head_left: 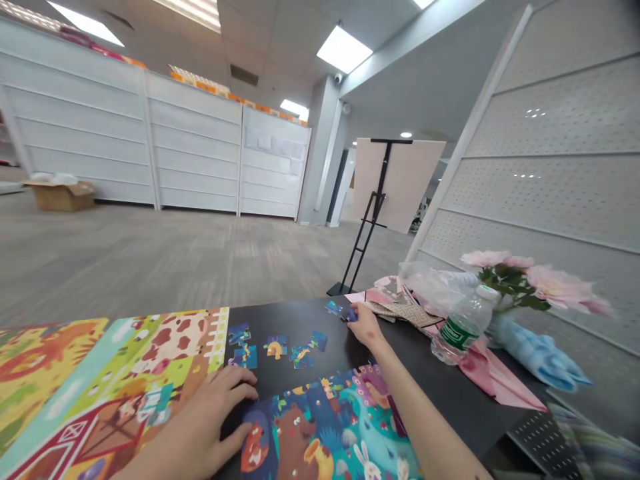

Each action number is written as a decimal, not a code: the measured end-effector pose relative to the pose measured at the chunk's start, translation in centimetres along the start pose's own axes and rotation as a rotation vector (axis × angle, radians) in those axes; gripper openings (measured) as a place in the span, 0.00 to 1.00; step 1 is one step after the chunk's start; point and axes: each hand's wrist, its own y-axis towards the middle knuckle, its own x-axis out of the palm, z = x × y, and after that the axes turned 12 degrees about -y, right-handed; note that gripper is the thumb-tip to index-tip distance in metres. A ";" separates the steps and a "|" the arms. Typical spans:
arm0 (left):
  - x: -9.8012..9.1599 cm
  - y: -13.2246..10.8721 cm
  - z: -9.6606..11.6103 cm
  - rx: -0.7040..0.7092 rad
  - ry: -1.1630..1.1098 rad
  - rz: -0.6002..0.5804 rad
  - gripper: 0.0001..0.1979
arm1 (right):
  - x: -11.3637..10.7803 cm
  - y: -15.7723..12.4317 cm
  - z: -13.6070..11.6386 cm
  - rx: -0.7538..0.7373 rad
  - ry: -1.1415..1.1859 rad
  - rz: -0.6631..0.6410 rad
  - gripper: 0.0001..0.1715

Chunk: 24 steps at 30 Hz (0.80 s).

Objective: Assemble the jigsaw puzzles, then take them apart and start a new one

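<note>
A partly joined jigsaw puzzle [345, 427] with a bear, a rabbit and other animals on a dark blue ground lies before me on the black table. My left hand [217, 407] rests palm down between it and a farm picture, fingers apart, thumb at the puzzle's left edge. Reaching to the table's far side, my right hand [366, 325] has its fingers closed on a dark blue puzzle piece [351, 315], partly hidden by them. A loose blue piece [333, 307] lies just left of it. Several more pieces, among them a yellow-orange one [276, 347], are scattered beyond the puzzle.
The farm picture [175, 340] covers the table's left side. To the right stand a water bottle [457, 330] and pink flowers [555, 287], with folded cloths [540, 353] and fabric around them. An easel [373, 207] stands on the floor beyond, near a white perforated panel [545, 153].
</note>
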 end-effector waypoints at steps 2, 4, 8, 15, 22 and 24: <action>-0.2 0.1 0.5 -0.023 -0.024 -0.009 0.13 | -0.1 0.1 -0.6 -0.035 0.108 0.023 0.16; -0.5 0.2 0.9 -0.052 -0.048 -0.021 0.14 | -0.4 -0.1 -1.6 -0.084 0.231 0.028 0.13; -0.9 0.2 1.1 -0.106 -0.094 -0.044 0.12 | -1.1 -1.7 -4.8 -0.219 0.488 -0.044 0.16; -1.5 0.3 1.5 -0.155 -0.147 -0.012 0.12 | 0.8 -8.2 -10.9 -0.431 0.805 -0.339 0.22; -1.6 0.6 1.9 -0.100 -0.122 -0.028 0.26 | 3.0 -10.6 -13.6 -0.530 0.844 -0.437 0.14; -1.5 0.5 1.6 -0.102 -0.098 -0.041 0.25 | 3.3 -10.6 -13.8 -0.538 0.830 -0.436 0.12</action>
